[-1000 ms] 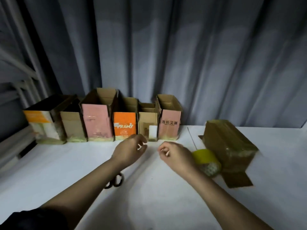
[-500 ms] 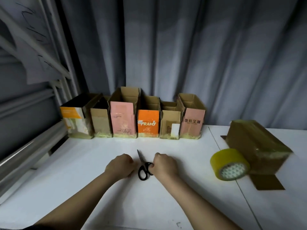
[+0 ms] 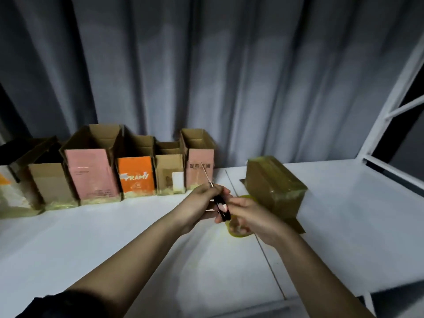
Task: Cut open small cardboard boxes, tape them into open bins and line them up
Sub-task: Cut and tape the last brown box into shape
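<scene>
At the far left, six open bins (image 3: 110,171) stand in a row by the curtain. The left hand (image 3: 202,203) grips the scissors (image 3: 219,203), blade up; the right hand (image 3: 247,212) also closes on their handles, over the tape (image 3: 236,232). On the right lies a taped box (image 3: 273,184), probably next to cut.

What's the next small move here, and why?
Probably carry the scissors right to the taped box and start cutting. Both hands, left hand and right hand, hold them beside that box, blade up, while six open bins already line the curtain.
</scene>
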